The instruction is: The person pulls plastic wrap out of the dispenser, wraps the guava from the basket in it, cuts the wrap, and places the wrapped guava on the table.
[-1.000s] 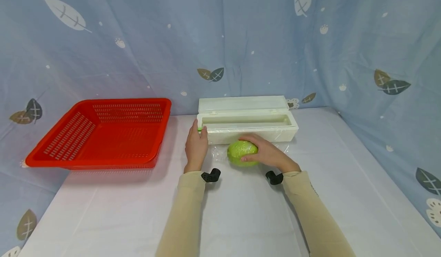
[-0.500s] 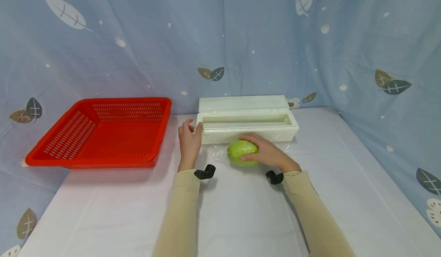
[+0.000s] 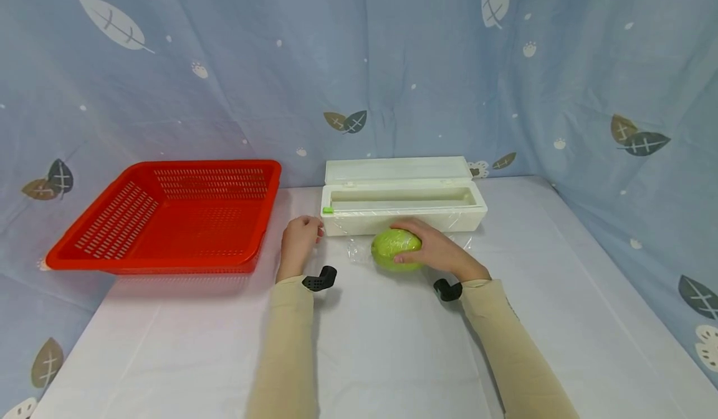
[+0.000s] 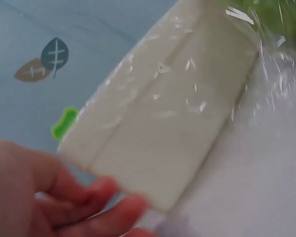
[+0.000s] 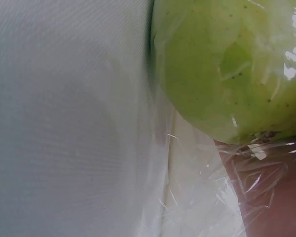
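My right hand (image 3: 437, 250) grips a smooth, speckled green fruit (image 3: 392, 246) from its right side, just in front of a long white cling film dispenser (image 3: 404, 222). Clear cling film (image 5: 202, 192) covers the fruit and stretches back over the dispenser's front. The dispenser's lid (image 3: 398, 168) stands raised at the back. A green slide cutter (image 3: 328, 210) sits at its left end. My left hand (image 3: 299, 244) is beside the front left corner with curled fingers; in the left wrist view its fingertips (image 4: 133, 205) overlap the dispenser's end. I cannot tell whether they pinch film.
A red plastic basket (image 3: 247, 260) stands on the left of the white-covered table (image 3: 392, 350). Behind the table hangs a blue leaf-print curtain (image 3: 224, 63), close to the back of the dispenser.
My left hand has left the slide cutter and moved left and down, its fingers curling beside the dispenser's end, so the green cutter now shows. My right hand stays on the fruit.
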The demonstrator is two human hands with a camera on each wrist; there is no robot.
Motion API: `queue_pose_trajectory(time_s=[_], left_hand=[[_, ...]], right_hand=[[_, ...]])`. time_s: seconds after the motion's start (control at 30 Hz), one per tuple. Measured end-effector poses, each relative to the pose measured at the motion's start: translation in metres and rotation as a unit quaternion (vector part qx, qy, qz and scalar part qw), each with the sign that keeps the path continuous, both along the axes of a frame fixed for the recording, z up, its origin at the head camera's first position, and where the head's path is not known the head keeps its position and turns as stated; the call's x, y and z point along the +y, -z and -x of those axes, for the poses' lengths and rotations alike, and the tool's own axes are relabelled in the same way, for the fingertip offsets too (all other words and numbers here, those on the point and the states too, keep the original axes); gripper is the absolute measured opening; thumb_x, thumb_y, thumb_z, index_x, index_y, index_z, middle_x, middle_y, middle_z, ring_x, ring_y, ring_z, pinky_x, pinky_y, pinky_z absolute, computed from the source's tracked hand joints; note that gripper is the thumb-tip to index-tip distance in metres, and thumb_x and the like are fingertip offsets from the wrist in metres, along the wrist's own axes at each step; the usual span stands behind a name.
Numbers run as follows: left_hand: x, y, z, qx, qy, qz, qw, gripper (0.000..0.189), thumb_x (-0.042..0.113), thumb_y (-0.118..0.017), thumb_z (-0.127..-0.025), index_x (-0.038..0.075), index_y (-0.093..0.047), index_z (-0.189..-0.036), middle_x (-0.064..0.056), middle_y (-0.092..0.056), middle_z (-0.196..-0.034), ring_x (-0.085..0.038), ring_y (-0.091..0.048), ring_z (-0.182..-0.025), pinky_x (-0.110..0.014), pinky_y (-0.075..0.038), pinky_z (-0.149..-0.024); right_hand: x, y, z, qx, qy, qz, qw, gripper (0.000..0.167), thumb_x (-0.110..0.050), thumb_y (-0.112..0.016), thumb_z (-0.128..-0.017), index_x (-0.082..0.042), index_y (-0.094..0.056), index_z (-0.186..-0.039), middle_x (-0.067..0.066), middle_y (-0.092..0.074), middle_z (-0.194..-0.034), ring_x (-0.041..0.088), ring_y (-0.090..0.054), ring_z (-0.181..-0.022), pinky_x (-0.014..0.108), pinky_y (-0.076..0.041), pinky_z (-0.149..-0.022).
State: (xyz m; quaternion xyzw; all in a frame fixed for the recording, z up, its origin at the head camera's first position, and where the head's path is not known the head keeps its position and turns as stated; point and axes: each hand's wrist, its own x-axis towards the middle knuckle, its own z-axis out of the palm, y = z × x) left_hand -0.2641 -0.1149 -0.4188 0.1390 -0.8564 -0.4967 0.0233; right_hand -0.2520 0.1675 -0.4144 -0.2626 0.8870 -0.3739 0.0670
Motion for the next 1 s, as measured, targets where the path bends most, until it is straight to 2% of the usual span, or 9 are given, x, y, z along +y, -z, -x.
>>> queue_pose_trajectory(time_s=[0.2,0.33,0.43,0.5,0.63,0.73,0.83,1.0], left_hand=[[-0.005,0.002,-0.004,-0.042,0.080,-0.017,0.9957,0.027,0.023,-0.042,-0.087,0.008,-0.065,-0.090,-0.004,-0.066,-0.082,-0.022,-0.058,-0.070,-0.030,-0.042,-0.064],[-0.005,0.000,-0.005,-0.080,0.132,-0.010,0.9881,0.027,0.025,-0.044,-0.087,0.010,-0.066,-0.091,-0.002,-0.067,-0.081,-0.020,-0.059,-0.069,-0.029,-0.040,-0.062],[0.001,0.000,-0.006,-0.098,0.175,0.003,0.9797,0.030,0.034,-0.049,-0.087,0.010,-0.067,-0.089,-0.001,-0.067,-0.080,-0.020,-0.060,-0.067,-0.029,-0.039,-0.060],[0.007,0.000,-0.006,-0.088,0.192,0.017,0.9773,0.037,0.044,-0.052,-0.086,0.010,-0.067,-0.087,-0.002,-0.067,-0.077,-0.020,-0.060,-0.064,-0.029,-0.040,-0.061],[0.019,0.002,-0.006,-0.057,0.194,0.059,0.9777,0.047,0.056,-0.050,-0.082,0.012,-0.066,-0.076,-0.001,-0.064,-0.068,-0.019,-0.059,-0.058,-0.030,-0.041,-0.064],[0.024,0.002,-0.006,-0.038,0.180,0.092,0.9786,0.041,0.046,-0.046,-0.086,0.014,-0.065,-0.070,0.000,-0.062,-0.063,-0.016,-0.057,-0.056,-0.030,-0.039,-0.062],[0.024,0.000,-0.007,-0.032,0.177,0.107,0.9779,0.032,0.030,-0.043,-0.085,0.014,-0.065,-0.067,0.000,-0.060,-0.062,-0.016,-0.056,-0.057,-0.030,-0.038,-0.060],[0.021,-0.006,-0.005,-0.027,0.211,0.100,0.9721,0.029,0.024,-0.045,-0.084,0.010,-0.065,-0.069,-0.004,-0.060,-0.064,-0.018,-0.055,-0.061,-0.030,-0.039,-0.065]], right_hand=[[0.000,0.000,0.000,-0.006,0.003,0.000,1.0000,0.073,-0.054,-0.070,-0.067,-0.025,-0.044,-0.129,-0.007,-0.039,-0.129,0.016,-0.039,-0.113,0.042,-0.036,-0.089],[0.000,0.000,0.000,-0.009,0.005,-0.001,0.9999,0.073,-0.054,-0.070,-0.067,-0.026,-0.045,-0.129,-0.007,-0.039,-0.130,0.016,-0.038,-0.114,0.042,-0.036,-0.089],[0.000,0.001,0.000,-0.009,0.002,-0.002,1.0000,0.073,-0.054,-0.069,-0.067,-0.026,-0.044,-0.129,-0.007,-0.038,-0.130,0.016,-0.039,-0.113,0.042,-0.037,-0.088],[0.000,0.002,0.001,-0.008,0.003,-0.005,0.9999,0.072,-0.055,-0.069,-0.067,-0.027,-0.045,-0.129,-0.007,-0.038,-0.130,0.016,-0.039,-0.113,0.041,-0.037,-0.087],[0.000,0.002,0.001,-0.007,0.004,-0.009,0.9999,0.072,-0.055,-0.069,-0.067,-0.027,-0.044,-0.129,-0.007,-0.038,-0.129,0.016,-0.040,-0.112,0.041,-0.038,-0.087],[0.000,0.001,0.001,-0.009,0.005,-0.009,0.9999,0.072,-0.055,-0.069,-0.067,-0.027,-0.044,-0.129,-0.007,-0.039,-0.129,0.016,-0.040,-0.112,0.041,-0.038,-0.087],[-0.001,0.000,0.001,-0.010,0.005,-0.010,0.9999,0.072,-0.055,-0.069,-0.067,-0.028,-0.044,-0.129,-0.007,-0.039,-0.129,0.016,-0.040,-0.111,0.041,-0.038,-0.087],[0.000,0.000,0.001,-0.009,0.008,-0.010,0.9999,0.073,-0.055,-0.069,-0.067,-0.027,-0.044,-0.129,-0.007,-0.039,-0.129,0.016,-0.040,-0.111,0.042,-0.038,-0.087]])
